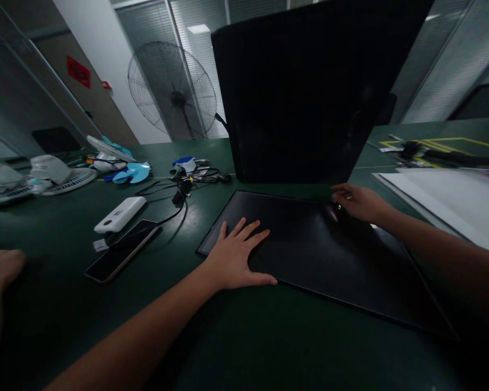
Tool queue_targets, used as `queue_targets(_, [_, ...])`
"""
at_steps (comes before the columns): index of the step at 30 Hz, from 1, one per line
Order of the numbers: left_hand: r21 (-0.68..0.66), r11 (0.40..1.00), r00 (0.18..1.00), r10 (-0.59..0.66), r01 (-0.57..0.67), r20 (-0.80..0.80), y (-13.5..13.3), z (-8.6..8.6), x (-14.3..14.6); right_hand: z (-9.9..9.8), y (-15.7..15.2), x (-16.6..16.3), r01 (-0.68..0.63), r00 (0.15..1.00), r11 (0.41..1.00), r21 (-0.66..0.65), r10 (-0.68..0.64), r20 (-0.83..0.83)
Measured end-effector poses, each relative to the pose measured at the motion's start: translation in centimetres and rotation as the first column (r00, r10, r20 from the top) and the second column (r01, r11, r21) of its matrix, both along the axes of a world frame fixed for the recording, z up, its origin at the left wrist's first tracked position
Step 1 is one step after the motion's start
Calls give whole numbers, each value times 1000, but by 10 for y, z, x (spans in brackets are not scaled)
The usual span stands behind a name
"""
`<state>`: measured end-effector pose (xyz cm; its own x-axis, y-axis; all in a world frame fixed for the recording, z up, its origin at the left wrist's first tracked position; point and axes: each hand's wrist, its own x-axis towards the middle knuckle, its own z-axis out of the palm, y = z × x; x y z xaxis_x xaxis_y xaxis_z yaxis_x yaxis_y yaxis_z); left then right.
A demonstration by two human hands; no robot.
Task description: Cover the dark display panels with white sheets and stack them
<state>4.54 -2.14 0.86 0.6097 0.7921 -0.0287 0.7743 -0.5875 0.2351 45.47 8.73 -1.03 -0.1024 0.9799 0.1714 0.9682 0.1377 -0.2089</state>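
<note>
A flat black panel [309,244] with a thin rim, like a bare screen, lies on the green table. My left hand [240,258] rests on its near left part, palm down with fingers spread. At the panel's far right edge is my right hand [356,202], fingers curled and thumb tucked underneath. The dark surface looks raised or creased just below those fingers; whatever is pinched there is too dark to make out. Directly behind the panel stands a large black upright board [301,98], which looks like a monitor.
To the left lie a phone [124,250] on a cable and a white power bank [120,214]. Tangled cables [183,187] and fan parts [132,172] sit farther back. White sheets [452,201] are at right. Another person's hand [4,266] rests at far left.
</note>
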Motion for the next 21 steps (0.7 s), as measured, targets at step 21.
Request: queue_targets(21, [96,955,958,285,-281,-38,48,-22,-61,-35,-93,49,-30,991,998,-47,36,130])
